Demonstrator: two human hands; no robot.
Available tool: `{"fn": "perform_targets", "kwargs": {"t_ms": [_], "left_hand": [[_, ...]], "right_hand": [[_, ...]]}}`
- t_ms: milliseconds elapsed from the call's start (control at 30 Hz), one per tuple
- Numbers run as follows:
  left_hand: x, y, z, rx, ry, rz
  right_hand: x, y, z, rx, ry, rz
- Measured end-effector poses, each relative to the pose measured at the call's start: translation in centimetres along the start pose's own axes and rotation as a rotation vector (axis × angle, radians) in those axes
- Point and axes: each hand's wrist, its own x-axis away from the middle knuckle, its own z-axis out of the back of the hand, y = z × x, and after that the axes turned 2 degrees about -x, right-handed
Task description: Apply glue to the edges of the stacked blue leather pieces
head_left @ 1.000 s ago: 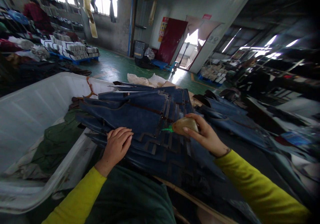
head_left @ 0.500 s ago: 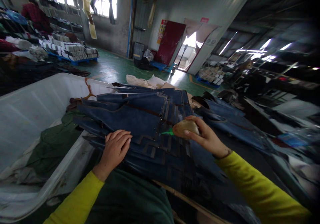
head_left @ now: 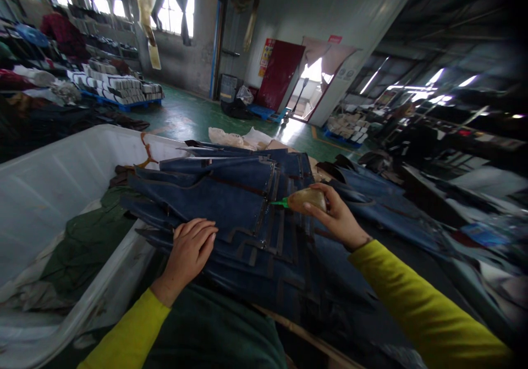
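Note:
A stack of overlapping dark blue panels (head_left: 235, 193), leather-like with dark grey edge strips, lies in front of me. My left hand (head_left: 193, 251) rests flat on the near left part of the stack, fingers stretched out and holding nothing. In my right hand (head_left: 336, 215) is a yellowish-brown squeeze bottle (head_left: 307, 199), tipped on its side. Its green nozzle (head_left: 280, 202) points left and sits at or just above the edge strips; I cannot tell whether it touches. Small shiny spots dot the top panel's right edge beside the nozzle.
On the left stands a white plastic bin (head_left: 82, 154) with green cloth (head_left: 88, 237) inside. More blue panels (head_left: 379, 198) lie to the right. Farther back are a blue pallet of white bundles (head_left: 115, 88), a red door (head_left: 281, 75) and a person in a checked shirt (head_left: 64, 33).
My right hand has moved the squeeze bottle up and away along the panel's right edge. More shiny spots show on that edge. My left hand stays on the stack.

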Motion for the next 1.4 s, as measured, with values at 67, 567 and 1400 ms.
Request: {"fn": "perform_targets", "kwargs": {"t_ms": [67, 567, 1400], "left_hand": [[0.0, -0.1, -0.1, -0.005, 0.011, -0.007], [0.1, -0.4, -0.4, -0.007, 0.011, -0.027], [0.2, -0.3, -0.4, 0.005, 0.023, -0.023]], "right_hand": [[-0.4, 0.4, -0.1, -0.002, 0.025, -0.012], [-5.0, 4.3, -0.5, 0.130, 0.170, 0.105], [-7.1, 4.2, 2.8, -0.019, 0.289, -0.247]]}}
